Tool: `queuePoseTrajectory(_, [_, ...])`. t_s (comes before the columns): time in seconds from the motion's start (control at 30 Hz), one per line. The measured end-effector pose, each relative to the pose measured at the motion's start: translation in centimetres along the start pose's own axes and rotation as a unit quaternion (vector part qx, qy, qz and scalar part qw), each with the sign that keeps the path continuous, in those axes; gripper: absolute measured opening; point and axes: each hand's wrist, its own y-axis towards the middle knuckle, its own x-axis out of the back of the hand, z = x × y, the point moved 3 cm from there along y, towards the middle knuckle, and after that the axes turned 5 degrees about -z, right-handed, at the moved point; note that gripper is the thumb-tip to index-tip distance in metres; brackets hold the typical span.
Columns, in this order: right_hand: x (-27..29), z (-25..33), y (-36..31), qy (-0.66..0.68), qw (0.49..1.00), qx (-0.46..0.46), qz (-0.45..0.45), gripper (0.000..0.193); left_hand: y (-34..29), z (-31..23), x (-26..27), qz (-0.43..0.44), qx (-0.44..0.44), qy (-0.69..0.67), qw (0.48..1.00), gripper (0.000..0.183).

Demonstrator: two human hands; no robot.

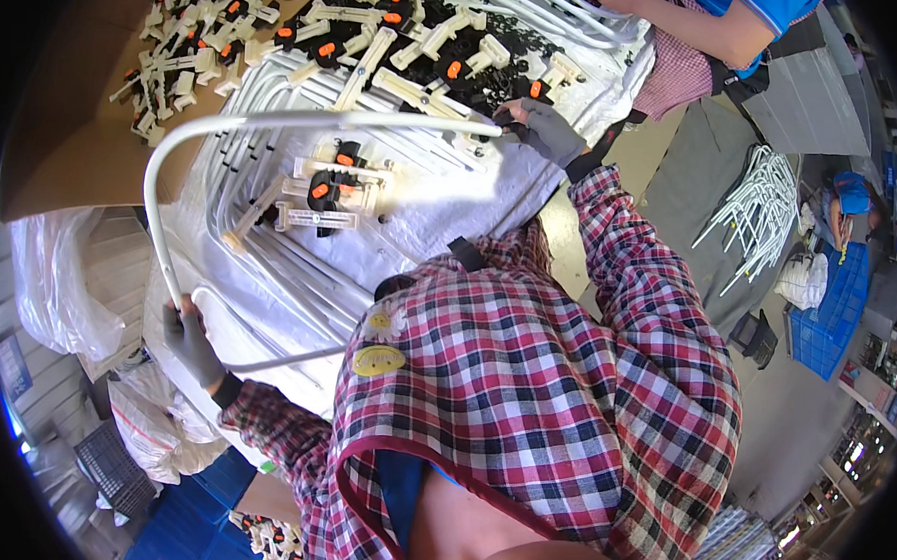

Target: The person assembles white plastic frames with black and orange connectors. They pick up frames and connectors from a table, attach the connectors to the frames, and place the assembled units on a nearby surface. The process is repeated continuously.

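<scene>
Red-check woven shirt (504,373) nearest. Left hand (193,347), grey knit glove with bare fingertips, grip clamped round the bent tube (315,121): smooth, glossy white, round section, curved corner. Right hand (550,134), same glove, grip closed at its dark-tipped end. Tube held above the counter (462,196), which is covered in a wrinkled white sheet. Under it, cream ribbed plastic clamps (321,217) with black knobs, orange tabs; more curved white tubes (303,279) stacked. Beyond: brown cardboard (69,153), matte, heaped with similar parts (194,44). Farther, white tube pile (757,213) on grey mat (698,171).
</scene>
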Motion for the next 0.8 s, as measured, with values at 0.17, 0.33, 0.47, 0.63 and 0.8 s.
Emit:
queuePoseTrajectory(0.17, [-0.9, -4.1, -1.0, 0.084, 0.995, -0.032, -0.042, 0.036, 2.1, 1.8, -1.9, -0.001, -0.01, -0.021, 1.0, 0.016])
queuePoseTrajectory(0.33, [-2.6, -3.1, -2.9, 0.061, 0.994, 0.066, 0.058, 0.042, 2.2, 2.4, -0.7, 0.038, -0.003, -0.04, 0.998, 0.02])
queuePoseTrajectory(0.47, [-2.4, -2.3, -3.6, -0.058, 0.993, 0.096, 0.035, 0.04, 1.4, 1.3, -1.2, 0.045, -0.029, -0.029, 0.998, 0.02])
queuePoseTrajectory(0.63, [-1.5, 2.0, -3.3, -0.152, 0.957, 0.015, 0.247, 0.044, 1.2, 0.8, -1.5, 0.048, -0.038, -0.014, 0.998, 0.019])
queuePoseTrajectory(0.8, [-2.8, 4.1, -4.1, -0.269, 0.926, 0.014, 0.265, 0.048, 1.9, 2.2, -1.1, 0.076, -0.033, -0.027, 0.996, 0.01])
